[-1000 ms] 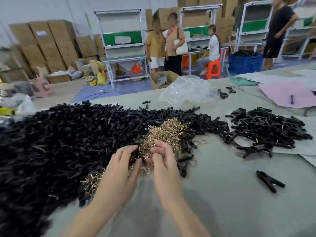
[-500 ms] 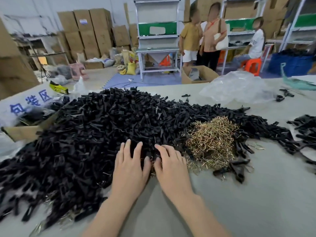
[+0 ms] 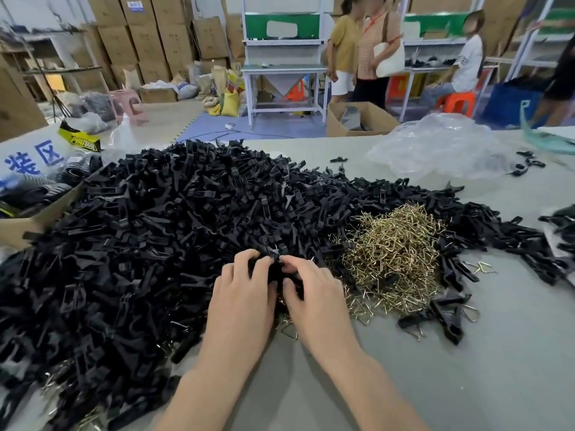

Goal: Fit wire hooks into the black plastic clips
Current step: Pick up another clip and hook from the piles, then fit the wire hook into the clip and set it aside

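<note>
A large heap of black plastic clips point(image 3: 161, 231) covers the left and middle of the grey table point(image 3: 497, 353). To its right lies a tangled mound of brass-coloured wire hooks point(image 3: 395, 259). My left hand point(image 3: 242, 303) and my right hand point(image 3: 314, 300) sit side by side at the heap's near edge, fingers curled round a black clip point(image 3: 275, 270) held between them. Whether a wire hook is in my fingers is hidden. A few loose hooks point(image 3: 289, 329) lie under my hands.
A cardboard box point(image 3: 34, 219) with a blue-lettered sign stands at the far left. A crumpled clear plastic bag point(image 3: 435, 147) lies at the back right. More black clips point(image 3: 563, 225) lie at the right edge. Several people stand by white workbenches point(image 3: 283, 70) behind the table.
My view has swung left, so the hook mound and finished clips slid right. Both hands left the hook mound, lay flat at the clip heap's edge, and now curl round a clip.
</note>
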